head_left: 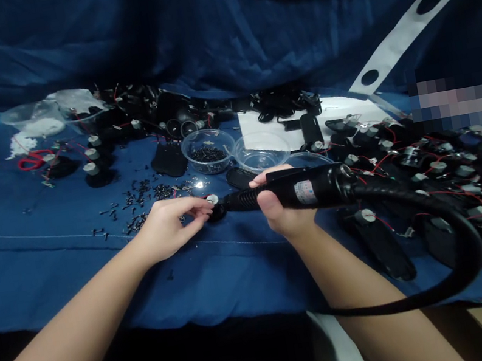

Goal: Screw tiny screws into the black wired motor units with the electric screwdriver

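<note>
My right hand [279,208] is wrapped around a black electric screwdriver [302,189] that lies almost level, its tip pointing left. A thick black cable [457,230] loops from its rear down to the right. My left hand [170,226] pinches a small black part with a silver round motor [212,200] right at the screwdriver's tip. Both hands hover over a blue cloth [51,261] covering the table. Loose black screws [142,200] lie scattered just beyond my left hand.
Two clear plastic bowls stand behind the hands, one holding screws [208,151], one without contents [261,151]. A heap of black parts with motors and red wires [443,171] fills the right side. More such parts [97,164], red scissors [32,160] and a plastic bag [49,114] lie at back left.
</note>
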Action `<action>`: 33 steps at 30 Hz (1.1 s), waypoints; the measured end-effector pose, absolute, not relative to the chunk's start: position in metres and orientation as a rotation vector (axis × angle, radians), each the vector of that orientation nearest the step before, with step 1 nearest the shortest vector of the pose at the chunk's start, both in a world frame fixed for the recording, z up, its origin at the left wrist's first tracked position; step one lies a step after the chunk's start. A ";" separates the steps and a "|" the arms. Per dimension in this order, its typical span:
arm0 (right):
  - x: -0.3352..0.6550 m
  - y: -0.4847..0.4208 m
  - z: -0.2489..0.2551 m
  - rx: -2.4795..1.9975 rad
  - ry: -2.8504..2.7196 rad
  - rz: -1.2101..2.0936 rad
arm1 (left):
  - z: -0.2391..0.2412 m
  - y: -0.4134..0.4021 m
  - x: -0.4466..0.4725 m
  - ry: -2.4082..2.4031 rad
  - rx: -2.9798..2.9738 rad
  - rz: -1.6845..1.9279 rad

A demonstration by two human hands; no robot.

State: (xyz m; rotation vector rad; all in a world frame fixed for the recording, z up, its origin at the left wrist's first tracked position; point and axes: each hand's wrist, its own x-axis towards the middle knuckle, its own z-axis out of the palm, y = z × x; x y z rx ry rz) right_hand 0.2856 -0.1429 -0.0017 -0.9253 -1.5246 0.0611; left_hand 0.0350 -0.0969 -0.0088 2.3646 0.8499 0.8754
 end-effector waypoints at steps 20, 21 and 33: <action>0.281 -0.145 0.005 -0.939 -1.574 0.079 | -0.027 -0.099 0.048 1.039 2.799 0.698; 0.281 -0.144 0.005 -0.939 -1.570 0.070 | -0.027 -0.100 0.049 1.045 2.822 0.685; 0.282 -0.143 0.002 -1.000 -1.532 0.090 | -0.027 -0.096 0.039 1.010 2.828 0.726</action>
